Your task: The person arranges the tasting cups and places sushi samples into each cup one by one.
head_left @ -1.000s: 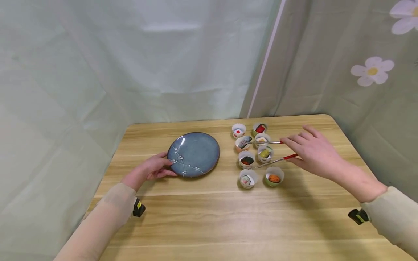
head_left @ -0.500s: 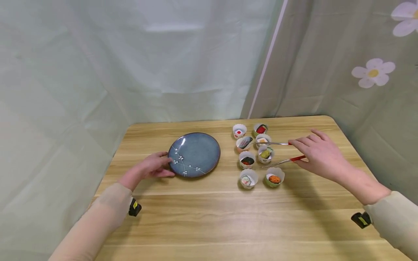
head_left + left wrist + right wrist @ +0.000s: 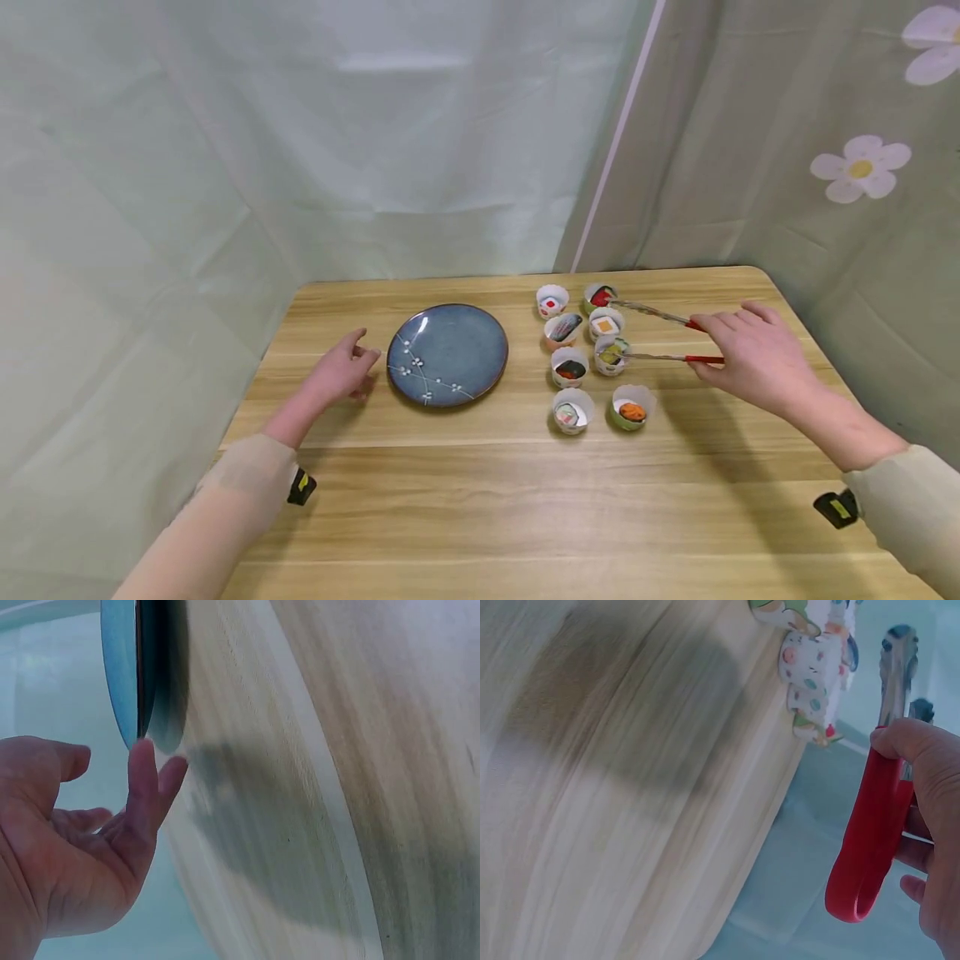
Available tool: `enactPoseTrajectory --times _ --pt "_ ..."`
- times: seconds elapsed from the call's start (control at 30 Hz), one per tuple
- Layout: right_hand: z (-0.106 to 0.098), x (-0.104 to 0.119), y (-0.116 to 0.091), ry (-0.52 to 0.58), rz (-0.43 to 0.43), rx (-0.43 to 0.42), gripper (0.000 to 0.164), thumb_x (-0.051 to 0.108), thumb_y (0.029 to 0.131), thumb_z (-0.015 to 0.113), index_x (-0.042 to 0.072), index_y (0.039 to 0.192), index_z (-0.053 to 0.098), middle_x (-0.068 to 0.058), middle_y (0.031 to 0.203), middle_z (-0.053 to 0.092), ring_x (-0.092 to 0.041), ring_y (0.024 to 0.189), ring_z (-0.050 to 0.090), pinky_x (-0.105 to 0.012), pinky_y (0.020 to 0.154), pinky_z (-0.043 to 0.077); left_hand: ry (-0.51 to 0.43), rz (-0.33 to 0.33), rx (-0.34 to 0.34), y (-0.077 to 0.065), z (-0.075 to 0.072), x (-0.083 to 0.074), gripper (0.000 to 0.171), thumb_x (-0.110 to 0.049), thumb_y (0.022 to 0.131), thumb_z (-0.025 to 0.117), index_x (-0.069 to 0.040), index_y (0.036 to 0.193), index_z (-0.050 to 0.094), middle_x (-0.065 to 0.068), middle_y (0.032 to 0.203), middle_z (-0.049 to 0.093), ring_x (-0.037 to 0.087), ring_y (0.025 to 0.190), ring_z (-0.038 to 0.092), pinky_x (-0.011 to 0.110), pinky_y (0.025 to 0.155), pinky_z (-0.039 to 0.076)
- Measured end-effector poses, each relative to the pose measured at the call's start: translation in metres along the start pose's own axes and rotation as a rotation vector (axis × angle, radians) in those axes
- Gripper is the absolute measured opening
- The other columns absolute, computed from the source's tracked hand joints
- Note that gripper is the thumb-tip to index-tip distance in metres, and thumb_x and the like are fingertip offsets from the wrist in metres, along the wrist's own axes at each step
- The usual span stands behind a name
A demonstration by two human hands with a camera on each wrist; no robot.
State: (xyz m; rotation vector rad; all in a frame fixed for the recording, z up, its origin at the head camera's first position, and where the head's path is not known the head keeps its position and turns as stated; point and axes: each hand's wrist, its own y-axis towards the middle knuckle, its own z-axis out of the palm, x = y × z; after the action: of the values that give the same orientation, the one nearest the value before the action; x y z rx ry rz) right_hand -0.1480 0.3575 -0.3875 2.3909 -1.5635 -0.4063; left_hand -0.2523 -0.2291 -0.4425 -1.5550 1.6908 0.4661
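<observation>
My right hand (image 3: 757, 354) grips a pair of tongs with red handles (image 3: 868, 825) and metal arms, which stand spread apart. In the head view one tong tip is near the cup with a red-topped sushi piece (image 3: 602, 296), the other over a yellow-green piece (image 3: 611, 354); whether they touch anything I cannot tell. My left hand (image 3: 341, 371) hovers just left of a blue-grey plate (image 3: 450, 354) with a white blossom pattern, fingers loosely bent and holding nothing. A small gap separates hand and plate in the head view.
Several small paper cups hold sushi-like pieces, among them an orange piece (image 3: 632, 412) at the front right and a pale roll (image 3: 567, 414) beside it. Everything stands on a wooden table (image 3: 487, 517). Pale curtains (image 3: 420, 142) enclose its back and sides.
My left hand has let go of the plate's rim and drawn back left. The tongs have shifted right and now point further back, toward the right-hand column of cups.
</observation>
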Motion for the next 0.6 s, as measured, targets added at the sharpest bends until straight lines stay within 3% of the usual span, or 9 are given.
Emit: enactPoseTrajectory --times 0.1,0.2,0.33,0.47,0.6 --pt "0.001 -0.002 -0.002 0.005 0.041 0.015 0.056 0.032 0.073 0.089 0.001 0.116 0.068 -0.011 0.091 0.072 -0.032 0.086 0.064 -0.056 0.103 0.037 0.122 0.062 -0.065 -0.001 0.002 -0.001 0.072 -0.034 0.108 0.049 0.002 0.161 0.015 0.034 0.142 0.046 0.035 0.083 0.071 0.044 0.069 0.061" --pt "0.003 -0.003 -0.005 0.022 0.086 0.026 0.052 0.033 0.075 0.088 0.003 0.113 0.069 -0.009 0.088 0.071 -0.032 0.083 0.064 -0.055 0.100 0.038 0.222 0.107 -0.111 -0.003 0.005 -0.001 0.070 -0.037 0.109 0.046 0.003 0.160 0.021 0.033 0.142 0.048 0.041 0.096 0.069 0.053 0.086 0.057" --pt "0.006 -0.005 -0.010 0.045 0.146 0.042 0.044 0.034 0.079 0.085 0.006 0.108 0.068 -0.009 0.091 0.073 -0.035 0.086 0.067 -0.057 0.095 0.040 0.291 0.145 -0.146 -0.006 0.011 -0.001 0.067 -0.039 0.109 0.044 0.003 0.158 0.028 0.032 0.142 0.048 0.047 0.122 0.057 0.061 0.101 0.046" --pt "0.009 -0.008 -0.014 0.059 0.213 0.074 0.039 0.037 0.084 0.081 0.007 0.101 0.066 -0.005 0.085 0.069 -0.032 0.078 0.065 -0.057 0.086 0.042 0.349 0.178 -0.178 -0.008 0.016 0.003 0.064 -0.037 0.109 0.046 0.002 0.157 0.032 0.031 0.144 0.047 0.048 0.126 0.054 0.064 0.103 0.044" --pt "0.013 -0.011 -0.019 0.062 0.275 0.119 0.038 0.039 0.087 0.078 0.006 0.096 0.063 0.000 0.073 0.057 -0.023 0.065 0.053 -0.052 0.073 0.041 0.409 0.199 -0.199 -0.012 0.022 0.006 0.062 -0.036 0.109 0.047 0.000 0.157 0.034 0.031 0.146 0.045 0.050 0.129 0.051 0.066 0.103 0.043"
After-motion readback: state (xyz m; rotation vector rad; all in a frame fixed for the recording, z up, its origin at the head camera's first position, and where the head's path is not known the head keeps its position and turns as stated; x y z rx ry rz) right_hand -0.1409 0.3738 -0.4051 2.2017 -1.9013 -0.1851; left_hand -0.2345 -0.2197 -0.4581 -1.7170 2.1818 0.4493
